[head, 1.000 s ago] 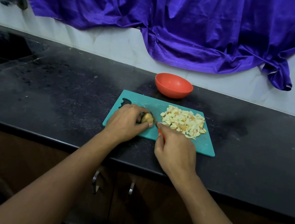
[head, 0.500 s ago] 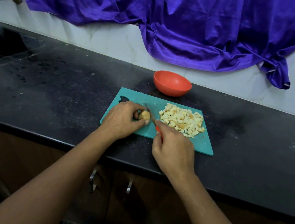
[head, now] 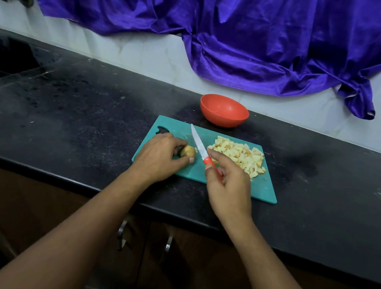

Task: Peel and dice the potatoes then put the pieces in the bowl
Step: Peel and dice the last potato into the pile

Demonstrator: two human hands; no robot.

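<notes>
**Mid-dice on the teal board**

In the left grip (head: 159,157), fingers and thumb curled round it: a small potato piece (head: 188,151), pinned to the left half of the cutting board (head: 260,189). In the right grip (head: 225,184), pinched by its red handle with the index finger stretched out: a knife (head: 199,145), blade pointing away and to the left, just right of the potato piece. Impossible to tell whether blade touching board. On the right half of the board, beside the knife: a heap of diced pieces (head: 238,155). Just behind the board, on the dark worktop (head: 69,110): an orange bowl (head: 224,111), upright, no pieces showing inside. Above, over the pale wall: a purple cloth (head: 246,31).
</notes>
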